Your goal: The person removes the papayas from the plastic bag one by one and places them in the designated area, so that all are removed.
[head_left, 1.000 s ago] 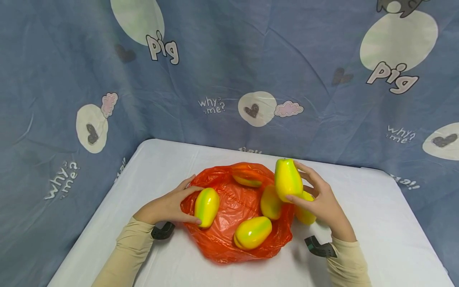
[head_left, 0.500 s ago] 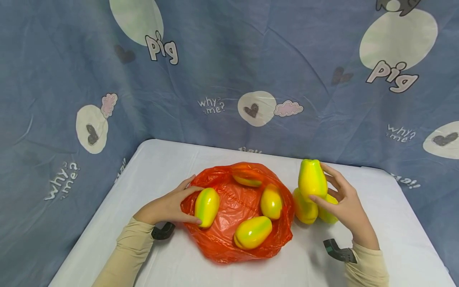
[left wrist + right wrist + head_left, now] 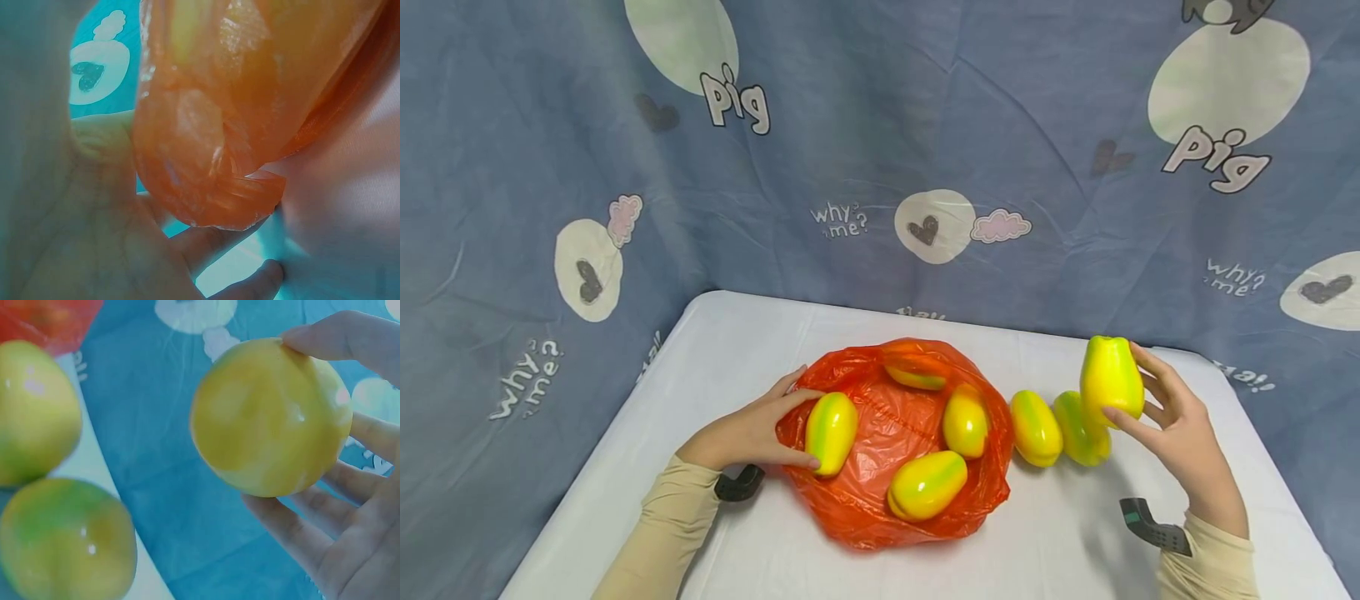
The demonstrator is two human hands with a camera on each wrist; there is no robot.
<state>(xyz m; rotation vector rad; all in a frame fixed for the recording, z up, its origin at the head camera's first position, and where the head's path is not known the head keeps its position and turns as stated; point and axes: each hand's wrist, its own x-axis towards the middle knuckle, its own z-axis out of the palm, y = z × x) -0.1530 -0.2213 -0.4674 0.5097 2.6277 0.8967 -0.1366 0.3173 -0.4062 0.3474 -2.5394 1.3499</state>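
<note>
My right hand (image 3: 1176, 425) holds a glossy yellow-green toy papaya (image 3: 1111, 379) upright above the table's right side. In the right wrist view, the thumb (image 3: 344, 340) and fingers span this papaya (image 3: 272, 419). My left hand (image 3: 752, 429) grips the left side of a red plastic bag (image 3: 880, 433), around a papaya (image 3: 832, 433) at its mouth. The left wrist view shows the bag's crinkled plastic (image 3: 194, 144) between thumb and fingers. Inside the open bag, one papaya (image 3: 927, 486) lies at the front, another (image 3: 966, 423) at the right, and one (image 3: 916, 375) is partly covered at the back.
Two papayas, one (image 3: 1036, 428) close to the bag and one (image 3: 1081, 429) beside it, lie in a row on the white table (image 3: 1037, 542). A blue patterned cloth (image 3: 820, 275) hangs behind the table and along its sides.
My right hand has carried its papaya rightward, from the bag's right edge past the two table papayas, now fully uncovered. My left hand and the bag have stayed in place.
</note>
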